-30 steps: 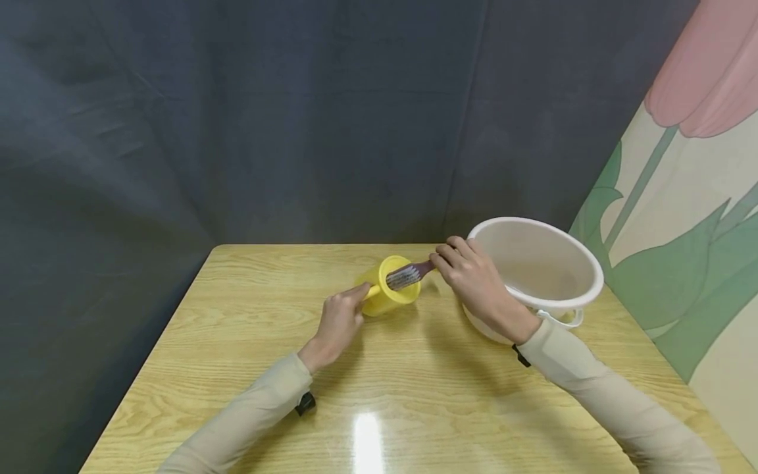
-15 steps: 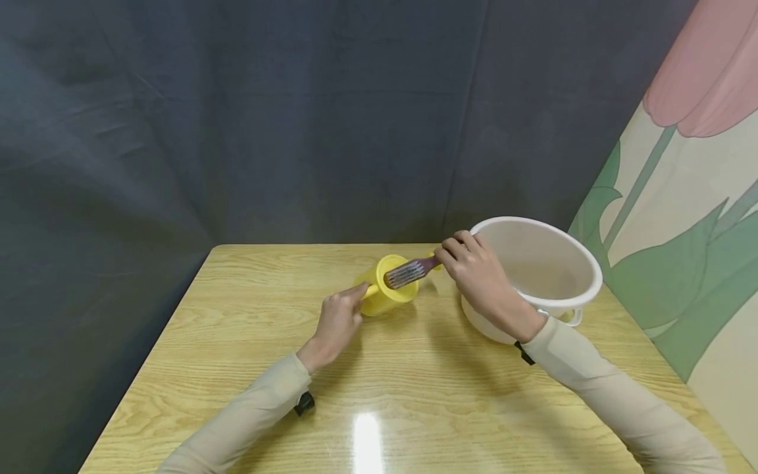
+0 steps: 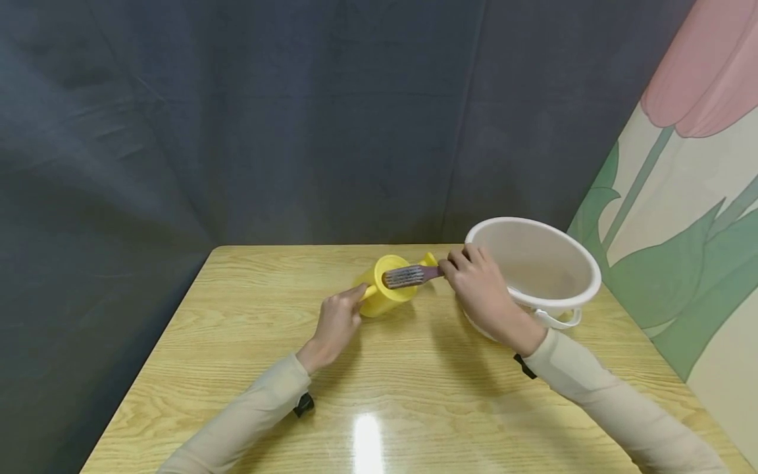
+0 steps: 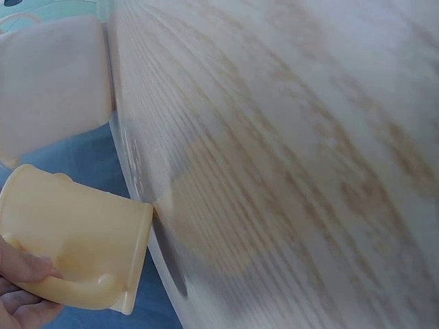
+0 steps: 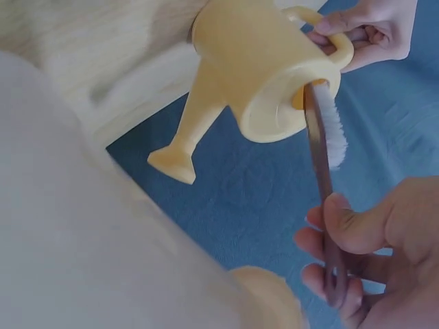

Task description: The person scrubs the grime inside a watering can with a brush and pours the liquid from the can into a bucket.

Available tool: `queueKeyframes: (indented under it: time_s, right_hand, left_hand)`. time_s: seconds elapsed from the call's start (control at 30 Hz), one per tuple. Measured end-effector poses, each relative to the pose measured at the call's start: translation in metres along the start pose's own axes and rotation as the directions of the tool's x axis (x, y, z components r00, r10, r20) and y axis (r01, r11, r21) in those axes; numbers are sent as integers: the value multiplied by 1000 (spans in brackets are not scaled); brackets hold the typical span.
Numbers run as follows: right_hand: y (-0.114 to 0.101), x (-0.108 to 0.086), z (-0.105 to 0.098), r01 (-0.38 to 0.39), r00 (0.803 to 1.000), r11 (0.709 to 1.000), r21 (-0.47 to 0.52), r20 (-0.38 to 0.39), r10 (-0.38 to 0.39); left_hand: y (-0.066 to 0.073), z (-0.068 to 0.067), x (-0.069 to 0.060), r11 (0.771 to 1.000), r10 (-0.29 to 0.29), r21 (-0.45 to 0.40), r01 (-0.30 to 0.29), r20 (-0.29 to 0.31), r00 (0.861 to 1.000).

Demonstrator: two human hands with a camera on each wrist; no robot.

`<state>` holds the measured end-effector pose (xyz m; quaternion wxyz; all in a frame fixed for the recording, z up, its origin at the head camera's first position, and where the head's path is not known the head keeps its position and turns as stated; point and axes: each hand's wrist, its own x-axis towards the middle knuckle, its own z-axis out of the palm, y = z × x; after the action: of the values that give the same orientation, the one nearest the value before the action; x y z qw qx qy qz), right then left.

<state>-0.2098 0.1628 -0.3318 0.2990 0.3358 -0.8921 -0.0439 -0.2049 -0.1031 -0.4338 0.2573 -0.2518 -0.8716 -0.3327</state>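
Note:
A yellow toy watering can stands on the table, its round top opening facing me and its spout pointing away from the handle. My left hand grips the can's handle; in the left wrist view its fingers and thumb curl round it. My right hand holds a brush with a purple-brown handle and white bristles by its handle end. The brush's tip reaches into a hole in the can's top, as the right wrist view shows; that tip is hidden inside.
A white bucket with a carrying handle stands just right of my right hand, partly behind it. A dark blue curtain hangs behind the wooden table. At the right is a wall painted with a tulip.
The brush has swung to lie flatter, and my right hand has shifted slightly right, rising and then coming down. More of the can's spout shows now. My left hand and the can barely move.

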Motion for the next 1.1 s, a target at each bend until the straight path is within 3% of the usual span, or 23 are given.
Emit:
queueKeyframes:
  time_s: [0.2,0.57,0.87,1.1]
  right_hand:
    - [-5,-8,4,-30,1000,999,-16,8,30]
    - [-17,-18,17,-53,998,996,71,-23,54]
    - [-30,-21,20,-126,992,963,238,57,116]
    - [-31,-23,28,-152,988,941,303,64,140]
  left_hand:
    - [-2,1,-2,1000,3,-7,-4,-9,1000]
    - [-3,0,-4,1000,-7,-13,7,-17,1000]
    - [-3,-2,-6,1000,-25,-11,25,-30,999]
    - [-6,-4,-7,1000,-26,-8,26,-36,999]
